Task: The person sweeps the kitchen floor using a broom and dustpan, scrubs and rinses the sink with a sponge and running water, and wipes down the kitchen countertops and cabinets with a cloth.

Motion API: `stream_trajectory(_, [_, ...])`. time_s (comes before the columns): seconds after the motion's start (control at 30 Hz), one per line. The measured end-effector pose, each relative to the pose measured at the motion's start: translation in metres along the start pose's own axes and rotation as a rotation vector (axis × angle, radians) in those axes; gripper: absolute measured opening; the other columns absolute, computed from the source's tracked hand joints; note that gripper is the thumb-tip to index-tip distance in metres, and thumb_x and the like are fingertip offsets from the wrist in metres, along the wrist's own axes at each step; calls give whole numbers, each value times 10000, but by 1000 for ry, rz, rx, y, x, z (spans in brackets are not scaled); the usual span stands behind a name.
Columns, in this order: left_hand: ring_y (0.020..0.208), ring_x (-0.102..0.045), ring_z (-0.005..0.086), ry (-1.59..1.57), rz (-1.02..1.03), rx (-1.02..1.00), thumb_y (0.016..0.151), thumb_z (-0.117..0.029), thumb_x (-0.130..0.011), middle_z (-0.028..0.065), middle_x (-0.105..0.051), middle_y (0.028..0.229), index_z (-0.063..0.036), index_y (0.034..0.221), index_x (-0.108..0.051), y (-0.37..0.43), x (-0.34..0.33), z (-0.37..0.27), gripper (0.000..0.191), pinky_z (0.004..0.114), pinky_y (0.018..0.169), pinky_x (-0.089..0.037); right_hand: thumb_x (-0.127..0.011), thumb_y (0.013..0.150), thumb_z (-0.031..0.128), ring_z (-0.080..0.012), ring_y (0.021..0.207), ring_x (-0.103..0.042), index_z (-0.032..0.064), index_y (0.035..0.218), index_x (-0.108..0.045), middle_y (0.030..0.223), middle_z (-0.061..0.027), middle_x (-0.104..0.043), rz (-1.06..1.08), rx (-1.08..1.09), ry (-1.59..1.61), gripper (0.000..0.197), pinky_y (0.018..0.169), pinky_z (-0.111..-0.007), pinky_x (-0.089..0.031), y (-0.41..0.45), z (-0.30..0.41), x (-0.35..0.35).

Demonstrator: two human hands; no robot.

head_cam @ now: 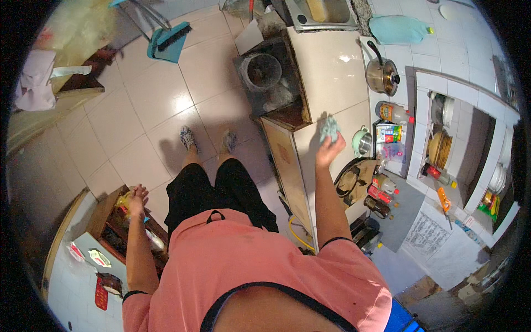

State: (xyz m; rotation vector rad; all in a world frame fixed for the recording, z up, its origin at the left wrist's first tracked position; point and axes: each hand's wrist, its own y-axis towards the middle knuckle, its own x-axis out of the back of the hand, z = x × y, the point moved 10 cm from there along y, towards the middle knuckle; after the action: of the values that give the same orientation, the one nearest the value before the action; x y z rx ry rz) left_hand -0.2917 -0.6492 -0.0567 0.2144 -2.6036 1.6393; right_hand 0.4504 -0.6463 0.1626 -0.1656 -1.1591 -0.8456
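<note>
My right hand [330,150] grips a crumpled pale green cloth [330,128] over the tiled countertop [332,70]. Close by on its far side sits a small light green pot [362,142] with a metal inside. Toward the wall, a wooden board or tray [361,182] lies behind my right forearm. My left hand [138,200] hangs at the other side, fingers apart and holding nothing, above a brown wooden cabinet [99,216] with items in it.
A lidded steel saucepan [382,77], plastic bottles [393,112] and a steel sink [323,14] line the counter side. Below the counter's edge stands a dark bin-like container [262,71]. A blue dustpan [168,41] rests on the floor, farther off.
</note>
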Motion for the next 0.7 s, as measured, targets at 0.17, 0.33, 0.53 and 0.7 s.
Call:
stream_trajectory(0.17, [1021,-547,213,35,9,-16,913,-317,-496,85,-559,1124,-58,1199,-492,-24,-68,-45,386,339,866,-416,-569,848,177,-456,1284,-217,55,1358,-323,1374,-330,-212,302,178,-106,580,1048,-461,-214,43,7,-113])
stream_trajectory(0.33, [978,-571,210,80,-16,49,906,-316,-506,91,-578,1104,-56,1204,-498,-56,-92,6,396,341,828,-442,-535,862,127,-460,1269,-243,40,1350,-322,1378,-300,-242,388,353,-120,540,1047,-462,-225,111,84,-173])
stream_trajectory(0.53, [1002,-557,222,96,-38,273,898,-337,-497,113,-550,1151,-57,1251,-446,-77,-93,93,454,361,834,-441,-501,878,117,-429,1259,-290,11,1302,-384,1352,-301,-290,379,483,-35,453,1042,-431,-261,189,156,-234])
stream_trajectory(0.7, [1039,-547,248,-32,-64,247,903,-330,-487,132,-543,1168,-51,1265,-428,-80,-110,95,461,378,876,-425,-428,886,61,-437,1262,-279,-35,1297,-371,1349,-319,-278,451,454,40,426,1055,-416,-243,130,93,-177])
